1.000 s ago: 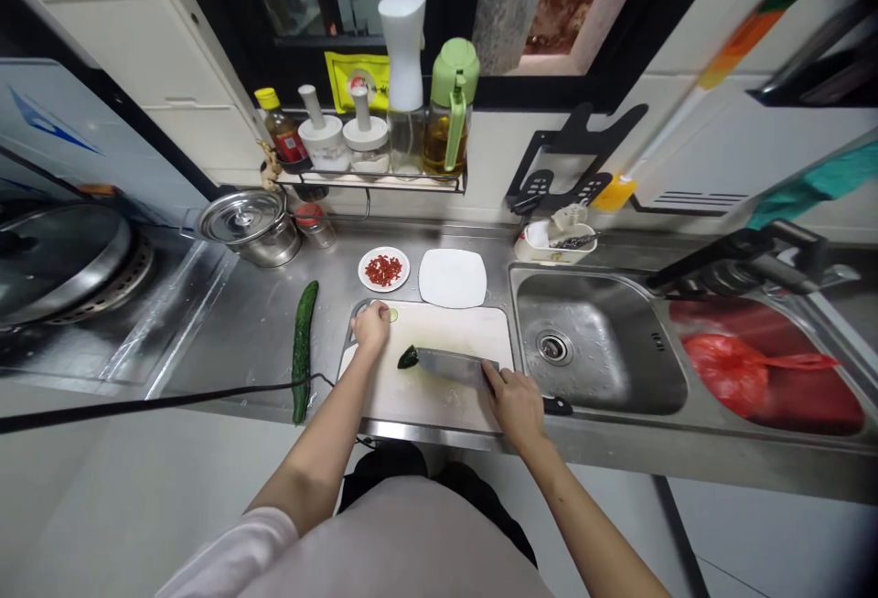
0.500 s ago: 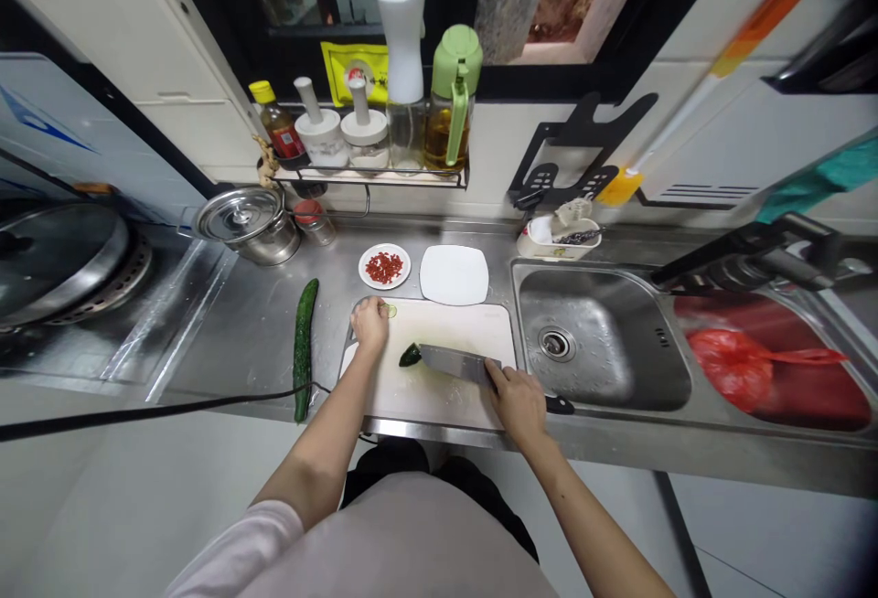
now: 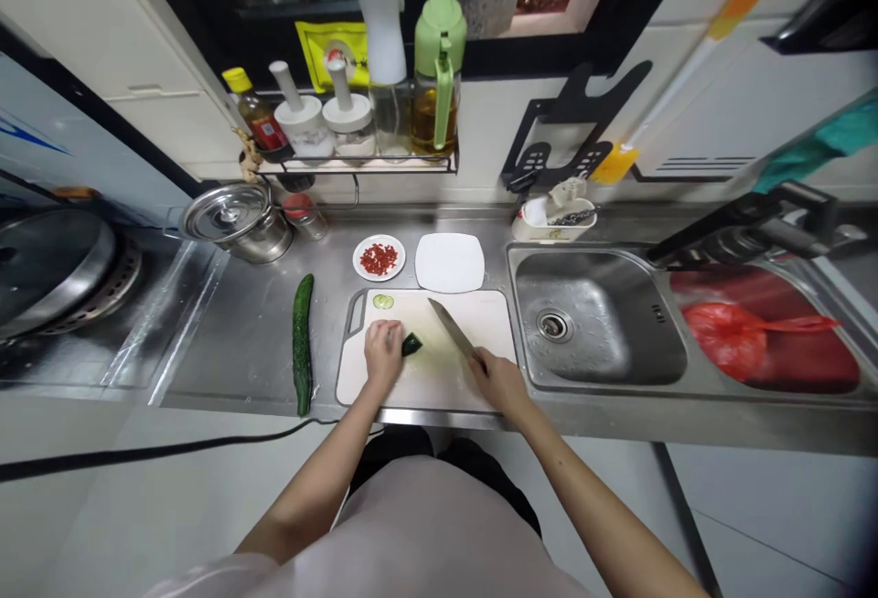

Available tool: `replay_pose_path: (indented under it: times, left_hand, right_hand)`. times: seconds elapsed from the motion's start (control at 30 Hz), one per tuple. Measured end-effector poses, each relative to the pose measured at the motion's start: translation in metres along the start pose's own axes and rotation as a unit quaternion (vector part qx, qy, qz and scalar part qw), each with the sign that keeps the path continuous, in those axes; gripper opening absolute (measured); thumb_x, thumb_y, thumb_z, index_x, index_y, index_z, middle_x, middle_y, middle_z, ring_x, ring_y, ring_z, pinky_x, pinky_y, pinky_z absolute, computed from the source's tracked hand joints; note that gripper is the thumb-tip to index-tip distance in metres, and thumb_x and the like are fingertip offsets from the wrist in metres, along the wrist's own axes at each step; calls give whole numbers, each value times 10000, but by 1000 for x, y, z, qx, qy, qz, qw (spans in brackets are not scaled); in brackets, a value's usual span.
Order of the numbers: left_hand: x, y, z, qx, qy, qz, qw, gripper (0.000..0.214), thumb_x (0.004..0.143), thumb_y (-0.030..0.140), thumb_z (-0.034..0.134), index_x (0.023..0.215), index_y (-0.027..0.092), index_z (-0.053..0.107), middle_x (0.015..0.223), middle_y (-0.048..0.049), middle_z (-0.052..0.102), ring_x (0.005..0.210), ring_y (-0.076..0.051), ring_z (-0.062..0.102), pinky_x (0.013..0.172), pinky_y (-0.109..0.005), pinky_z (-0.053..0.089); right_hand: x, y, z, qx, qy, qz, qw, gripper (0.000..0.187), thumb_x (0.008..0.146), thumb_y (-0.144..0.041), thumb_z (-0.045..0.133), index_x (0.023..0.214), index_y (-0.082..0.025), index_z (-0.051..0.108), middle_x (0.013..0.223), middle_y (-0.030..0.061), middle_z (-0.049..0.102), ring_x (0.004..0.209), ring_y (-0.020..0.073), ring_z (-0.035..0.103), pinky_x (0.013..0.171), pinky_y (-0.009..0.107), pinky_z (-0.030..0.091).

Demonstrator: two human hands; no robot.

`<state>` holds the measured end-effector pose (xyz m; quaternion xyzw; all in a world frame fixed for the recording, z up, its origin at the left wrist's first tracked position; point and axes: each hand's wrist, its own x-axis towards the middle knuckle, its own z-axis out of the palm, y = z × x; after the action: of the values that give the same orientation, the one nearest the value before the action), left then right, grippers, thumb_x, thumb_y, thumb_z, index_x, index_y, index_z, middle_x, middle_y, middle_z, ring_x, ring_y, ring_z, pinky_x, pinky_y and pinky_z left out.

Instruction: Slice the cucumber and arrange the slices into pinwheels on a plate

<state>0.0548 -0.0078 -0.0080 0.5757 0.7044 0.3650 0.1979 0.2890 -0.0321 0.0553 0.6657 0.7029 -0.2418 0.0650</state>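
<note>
My right hand (image 3: 499, 380) is wrapped round the handle of a kitchen knife (image 3: 449, 325), its blade slanting up and left over the white cutting board (image 3: 473, 392). With curled fingers, my left hand (image 3: 384, 351) holds a short dark green cucumber piece (image 3: 412, 344) on the board; the piece's right end sticks out past the fingertips, apart from the blade. Thin cucumber slices (image 3: 382, 302) lie at the board's upper left. A whole cucumber (image 3: 303, 347) rests on the steel counter, left of the board.
Behind the board stand a small plate of chopped red pieces (image 3: 379, 258) and a bare white plate (image 3: 450, 261). A sink (image 3: 604, 342) adjoins on the right. A lidded pot (image 3: 237, 223) sits back left, under a rack of seasonings (image 3: 357, 165).
My left hand has come from the board's upper left down to the cucumber piece, leaving the slices uncovered. The knife has drawn off the piece, its tip swinging up.
</note>
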Motion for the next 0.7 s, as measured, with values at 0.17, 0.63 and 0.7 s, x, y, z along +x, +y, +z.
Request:
replay_pose_path:
  times: [0.17, 0.63, 0.7]
  left_hand:
    - [-30, -8, 8, 11, -42, 90, 995, 261, 920, 354, 480, 1001, 226, 693, 1020, -82, 655, 1005, -190, 593, 917, -367, 479]
    - [-32, -19, 16, 15, -55, 119, 991, 259, 927, 353, 496, 1015, 241, 713, 1048, -72, 675, 1004, -174, 603, 922, -346, 489]
    - [-32, -19, 16, 10, -49, 128, 990, 248, 926, 342, 504, 1004, 240, 715, 1036, -70, 677, 999, -172, 601, 912, -340, 491]
  right_hand:
    - [-2, -26, -3, -28, -50, -32, 998, 347, 991, -374, 315, 1062, -196, 605, 877, 73, 706, 812, 186, 658, 646, 257, 351]
    - [-8, -55, 2, -65, -72, -69, 993, 374, 1006, -309, 256, 1203, -193, 552, 925, 111, 710, 859, 213, 679, 718, 295, 447]
    - [-8, -56, 2, -68, -72, -73, 992, 370, 1005, -304, 261, 1199, -186, 553, 918, 117, 710, 858, 215, 680, 711, 292, 450]
